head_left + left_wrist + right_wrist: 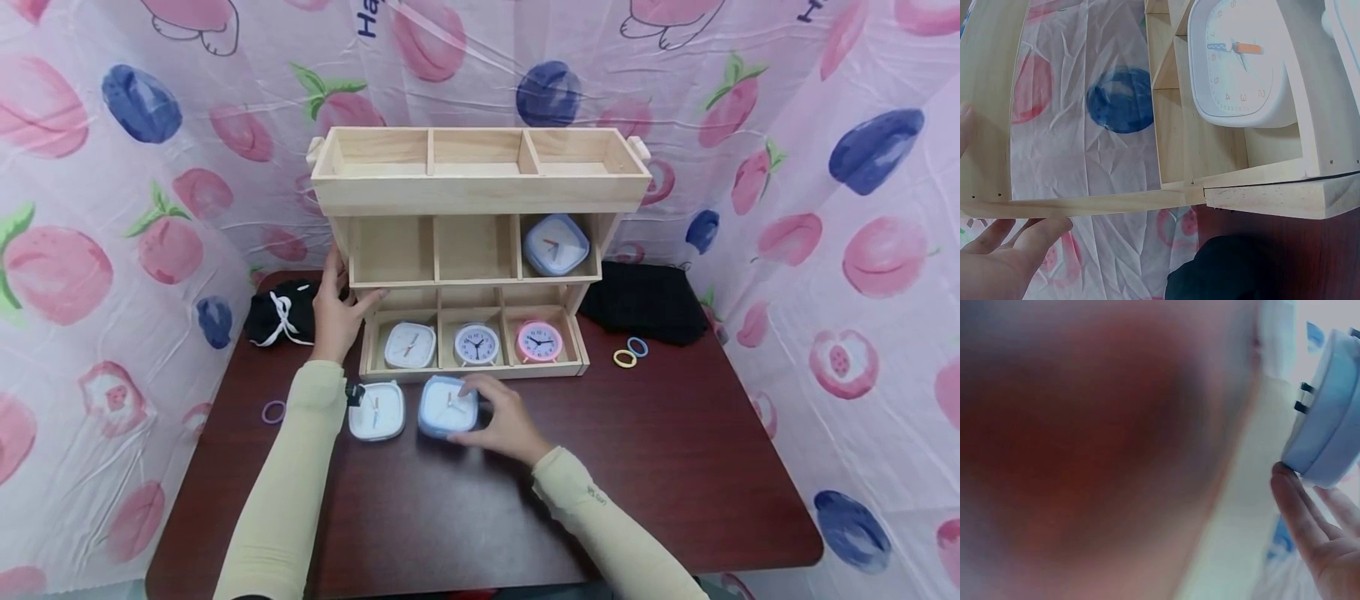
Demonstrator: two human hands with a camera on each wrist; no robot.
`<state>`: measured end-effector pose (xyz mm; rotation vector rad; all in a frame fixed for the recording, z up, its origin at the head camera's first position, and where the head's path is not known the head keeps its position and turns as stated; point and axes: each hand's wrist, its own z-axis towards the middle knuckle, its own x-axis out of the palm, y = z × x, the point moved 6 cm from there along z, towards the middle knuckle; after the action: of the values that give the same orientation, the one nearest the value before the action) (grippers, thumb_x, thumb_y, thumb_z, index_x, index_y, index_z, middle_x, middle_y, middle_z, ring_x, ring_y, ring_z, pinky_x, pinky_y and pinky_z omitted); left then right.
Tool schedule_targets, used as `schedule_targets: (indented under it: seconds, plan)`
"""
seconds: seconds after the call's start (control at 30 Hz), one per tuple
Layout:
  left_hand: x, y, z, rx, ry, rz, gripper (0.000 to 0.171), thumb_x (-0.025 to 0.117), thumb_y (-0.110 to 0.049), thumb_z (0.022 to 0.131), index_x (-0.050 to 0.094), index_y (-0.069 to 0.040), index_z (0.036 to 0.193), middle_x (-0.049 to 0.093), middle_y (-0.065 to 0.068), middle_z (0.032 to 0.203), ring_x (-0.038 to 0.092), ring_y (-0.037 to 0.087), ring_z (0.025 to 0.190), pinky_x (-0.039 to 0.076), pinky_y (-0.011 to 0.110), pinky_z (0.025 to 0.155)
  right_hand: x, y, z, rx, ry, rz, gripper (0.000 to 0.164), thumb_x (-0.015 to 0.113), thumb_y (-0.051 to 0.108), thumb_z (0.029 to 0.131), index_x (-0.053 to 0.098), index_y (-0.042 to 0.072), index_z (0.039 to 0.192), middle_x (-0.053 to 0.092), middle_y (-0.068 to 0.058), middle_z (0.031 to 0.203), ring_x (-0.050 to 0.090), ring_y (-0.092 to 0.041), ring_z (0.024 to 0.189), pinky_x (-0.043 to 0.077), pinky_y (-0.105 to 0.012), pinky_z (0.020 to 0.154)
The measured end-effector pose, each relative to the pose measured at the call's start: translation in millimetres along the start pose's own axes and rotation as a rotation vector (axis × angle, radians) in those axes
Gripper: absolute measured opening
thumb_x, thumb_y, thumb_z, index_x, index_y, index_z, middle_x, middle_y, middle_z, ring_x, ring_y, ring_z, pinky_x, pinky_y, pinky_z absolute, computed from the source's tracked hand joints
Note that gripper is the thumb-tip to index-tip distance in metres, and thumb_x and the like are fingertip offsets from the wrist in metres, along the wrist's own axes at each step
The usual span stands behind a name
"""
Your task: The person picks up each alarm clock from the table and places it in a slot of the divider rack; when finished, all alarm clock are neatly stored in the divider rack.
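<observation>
A tiered wooden organizer (480, 196) with divided trays stands at the back of the table. My left hand (337, 312) grips the left end of its middle tray, thumb in front; the left wrist view shows fingers (1041, 240) beyond the wooden panel. My right hand (502, 417) holds a blue alarm clock (447, 407) by its edges over the table in front of the organizer. Beside it lies a white alarm clock (377, 412). The bottom tray holds a white square clock (410, 345), a round white clock (476, 344) and a pink clock (538, 342). Another blue clock (556, 245) sits in the middle tray's right compartment.
A black cloth bag (281, 312) with white cord lies left of the organizer, a folded black cloth (645, 300) to its right. Small rings lie on the table: purple (273, 412), yellow (625, 358) and blue (637, 347). A fruit-print curtain (480, 67) hangs behind.
</observation>
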<state>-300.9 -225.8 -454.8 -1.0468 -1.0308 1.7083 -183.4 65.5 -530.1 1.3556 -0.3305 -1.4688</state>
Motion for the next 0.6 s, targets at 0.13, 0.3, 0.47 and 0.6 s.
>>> schedule_targets:
  seconds: [0.13,0.3,0.47,0.6]
  plan:
    - [-0.5,-1.1,0.0,0.004,0.004,0.002,0.105,0.087,-0.011,0.090,0.026,-0.046,0.168,0.037,0.005,0.173,0.042,0.032,0.156,0.039,0.057,0.126,-33,20,20,-0.045,-0.145,0.048,0.055,0.105,0.025,0.064,0.069,0.014,0.104,0.067,-0.014,0.144,0.062,-0.033,0.137,0.053,-0.047,0.115]
    - [-0.1,-13.6,-4.3,-0.006,0.003,0.009,0.104,0.085,-0.009,0.092,0.024,-0.040,0.170,0.037,0.009,0.173,0.042,0.034,0.156,0.037,0.058,0.127,-75,45,59,-0.197,-0.372,-0.009,0.055,0.104,0.017,0.063,0.067,0.005,0.102,0.065,-0.018,0.144,0.063,-0.036,0.134,0.052,-0.041,0.116]
    - [1.3,-27.3,-9.5,-0.036,0.009,0.009,0.104,0.082,-0.004,0.093,0.021,-0.034,0.172,0.033,0.012,0.174,0.039,0.037,0.157,0.035,0.058,0.129,-108,58,100,-0.208,-0.559,-0.152,0.054,0.102,0.025,0.067,0.065,0.003,0.101,0.064,-0.021,0.144,0.063,-0.038,0.132,0.059,-0.045,0.108]
    - [0.5,-29.3,-10.5,-0.036,0.010,0.007,0.103,0.082,-0.005,0.093,0.022,-0.033,0.172,0.033,0.013,0.174,0.038,0.038,0.157,0.035,0.057,0.129,-120,58,127,-0.171,-0.596,-0.269,0.053,0.100,0.032,0.071,0.064,0.005,0.100,0.065,-0.021,0.142,0.063,-0.039,0.131,0.055,-0.051,0.109]
